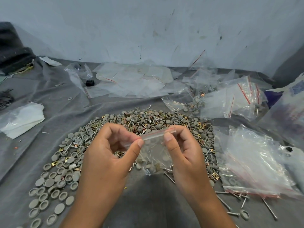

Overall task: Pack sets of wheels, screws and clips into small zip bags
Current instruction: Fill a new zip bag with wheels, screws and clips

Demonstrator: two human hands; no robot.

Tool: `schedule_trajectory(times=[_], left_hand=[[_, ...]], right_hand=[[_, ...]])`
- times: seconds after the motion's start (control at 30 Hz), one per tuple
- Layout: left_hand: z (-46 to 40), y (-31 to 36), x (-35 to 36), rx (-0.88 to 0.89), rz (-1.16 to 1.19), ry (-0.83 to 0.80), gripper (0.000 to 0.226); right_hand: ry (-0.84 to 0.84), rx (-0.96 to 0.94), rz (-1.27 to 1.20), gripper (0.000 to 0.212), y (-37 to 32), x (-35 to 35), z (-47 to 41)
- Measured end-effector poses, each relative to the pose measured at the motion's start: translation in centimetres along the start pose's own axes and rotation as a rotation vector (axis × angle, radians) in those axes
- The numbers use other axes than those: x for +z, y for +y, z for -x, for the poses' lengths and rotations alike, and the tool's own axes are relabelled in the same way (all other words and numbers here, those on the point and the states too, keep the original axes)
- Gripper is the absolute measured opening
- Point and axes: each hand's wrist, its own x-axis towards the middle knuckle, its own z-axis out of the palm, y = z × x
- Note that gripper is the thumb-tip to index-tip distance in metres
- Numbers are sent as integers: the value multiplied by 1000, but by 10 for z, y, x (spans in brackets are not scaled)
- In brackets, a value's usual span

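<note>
Both hands raised above the grey cloth-covered work surface point(148, 199), holding one small clear zip bag with a red strip along its top point(155, 152) between them. Left hand point(108, 150): thumb and forefinger pinch the bag's top edge at its left end, remaining fingers curled in toward the palm. Right hand point(184, 150): thumb and fingers pinch the same top edge at its right end. The bag hangs down from the zip line, slightly tilted, with several grey round plastic wheels and thin silver screws gathered at its bottom; whether the zip is sealed cannot be told. Directly beneath and behind the hands lies a broad heap of loose grey wheels, silver screws and small brass-coloured square clips point(115, 129), spilling toward the lower left. To the right, a stack of clear zip bags already filled with parts point(251, 163). Farther back, near the pale scuffed wall point(148, 30), flat empty clear bags point(134, 79) lie scattered. A crumpled white plastic sheet point(21, 119) sits at the left.
</note>
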Motion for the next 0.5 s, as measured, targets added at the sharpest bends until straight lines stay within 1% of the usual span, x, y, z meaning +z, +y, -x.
schedule_trajectory(times=[0.13, 0.2, 0.37, 0.5], left_hand=[[1, 1, -1, 3, -31, -6, 32], [1, 2, -1, 14, -35, 7, 36], [0, 2, 1, 40, -26, -28, 39], [2, 3, 3, 46, 2, -31, 40]], right_hand=[[-11, 6, 2, 12, -1, -2, 0], [-17, -2, 3, 16, -2, -4, 0], [-17, -37, -26, 16, -5, -4, 1], [-11, -7, -61, 25, -6, -2, 1]])
